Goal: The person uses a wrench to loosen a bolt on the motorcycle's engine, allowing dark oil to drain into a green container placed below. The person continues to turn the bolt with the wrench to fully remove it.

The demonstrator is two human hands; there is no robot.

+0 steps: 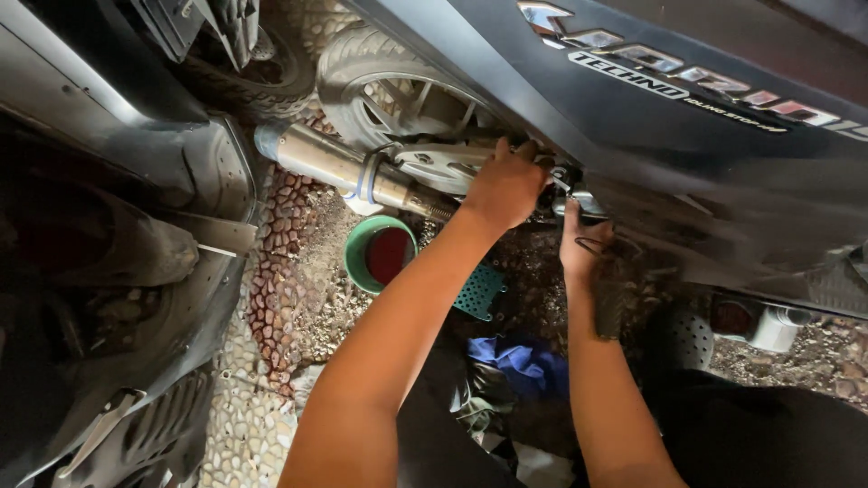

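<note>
Scooter body (633, 117) up top, right. Back wheel (380, 86) behind it, left of both hands. Exhaust pipe (344, 167) in front of wheel, slanting. Left hand (504, 185) under scooter body, beside pipe end. Right hand (583, 244) just right of it, lower. Bowl (360, 262) on ground under pipe. Cloth (520, 361) on ground between arms.

Under me the ground (271, 298) is set with small rounded pebbles, reddish at ten o'clock and paler toward seven, with loose gravel and grit (814, 357) out at four o'clock. A second scooter's dark body (99, 271) fills my nine o'clock side, and a worn tyre (262, 77) sits up at eleven. A green bowl with a red inside (380, 253) stands on the pebbles near the centre, a teal perforated piece (479, 291) lies just beside it, a blue rag (520, 361) is crumpled at six o'clock, and the light is dim and shaded.
</note>
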